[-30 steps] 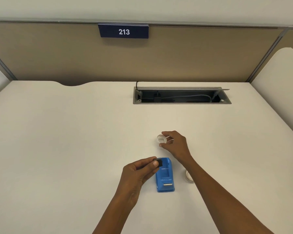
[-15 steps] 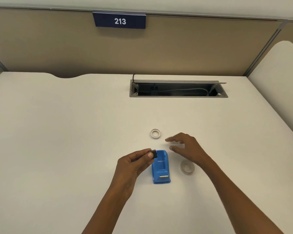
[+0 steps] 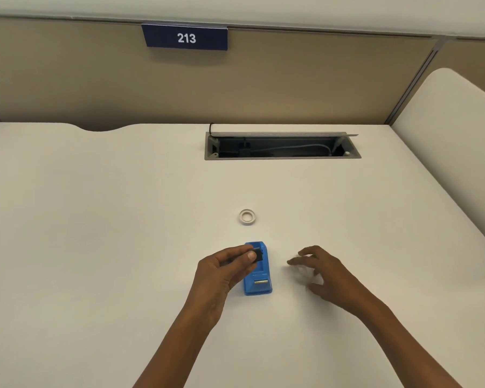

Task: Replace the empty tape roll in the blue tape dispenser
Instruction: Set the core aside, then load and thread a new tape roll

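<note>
Your left hand [image 3: 221, 271] pinches the black spindle [image 3: 258, 254] over the blue dispenser [image 3: 258, 275] on the desk [image 3: 95, 219]. Your right hand [image 3: 324, 273], fingers spread, hovers over a blurred tape roll [image 3: 303, 271]. The empty ring [image 3: 247, 217] lies beyond.

Left grip [image 3: 230, 264] pinched; right [image 3: 324, 271] spread.

My left hand [image 3: 221, 271] pinches a small black spindle [image 3: 257, 254] over the blue dispenser [image 3: 259, 278] on the white desk [image 3: 95, 219]. My right hand [image 3: 324, 273] hovers spread beside it, over a blurred tape roll [image 3: 305, 271]. An empty core [image 3: 247, 217] lies flat beyond the dispenser.
</note>
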The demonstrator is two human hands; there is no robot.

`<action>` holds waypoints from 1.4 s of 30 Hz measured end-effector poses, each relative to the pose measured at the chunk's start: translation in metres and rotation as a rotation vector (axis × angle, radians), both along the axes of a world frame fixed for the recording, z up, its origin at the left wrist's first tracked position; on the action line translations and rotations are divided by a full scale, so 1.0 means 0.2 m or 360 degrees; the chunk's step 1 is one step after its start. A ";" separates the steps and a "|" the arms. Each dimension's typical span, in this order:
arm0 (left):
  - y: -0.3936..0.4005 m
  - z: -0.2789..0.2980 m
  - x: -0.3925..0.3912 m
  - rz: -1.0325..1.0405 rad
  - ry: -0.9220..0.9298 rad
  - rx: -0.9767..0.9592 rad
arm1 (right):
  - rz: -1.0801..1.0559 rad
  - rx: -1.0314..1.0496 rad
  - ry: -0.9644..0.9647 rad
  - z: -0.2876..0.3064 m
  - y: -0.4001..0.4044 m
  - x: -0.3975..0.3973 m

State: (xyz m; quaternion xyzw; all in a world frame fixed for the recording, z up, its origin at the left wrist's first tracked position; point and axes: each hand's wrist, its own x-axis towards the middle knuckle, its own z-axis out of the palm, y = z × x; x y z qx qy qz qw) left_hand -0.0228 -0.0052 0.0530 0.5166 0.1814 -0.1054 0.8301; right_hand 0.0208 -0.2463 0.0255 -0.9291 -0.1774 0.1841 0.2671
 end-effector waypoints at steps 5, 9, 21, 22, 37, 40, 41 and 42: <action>-0.01 0.03 -0.02 -0.0034 -0.0045 0.0008 | -0.0265 0.0690 0.0094 0.13 0.06 -0.04; -0.02 0.06 -0.03 -0.0067 -0.0098 0.0053 | -0.0294 0.1036 0.0230 0.24 0.13 -0.07; -0.04 0.09 -0.05 -0.0130 -0.0162 0.0153 | -0.0132 0.1163 0.0261 0.31 0.23 -0.10; -0.04 0.09 -0.05 -0.0128 -0.0159 0.0147 | -0.0126 0.1165 0.0257 0.31 0.23 -0.10; -0.05 0.07 -0.08 -0.0175 -0.0194 0.0462 | -0.0104 0.1116 0.0276 0.28 0.26 -0.10; -0.05 0.06 -0.09 -0.0200 -0.0245 0.0546 | -0.0156 0.1086 0.0236 0.26 0.27 -0.11; -0.05 0.06 -0.10 -0.0189 -0.0246 0.0564 | -0.0170 0.1068 0.0225 0.25 0.27 -0.11; -0.04 0.05 -0.10 -0.0163 -0.0235 0.0576 | -0.0190 0.1051 0.0216 0.24 0.28 -0.11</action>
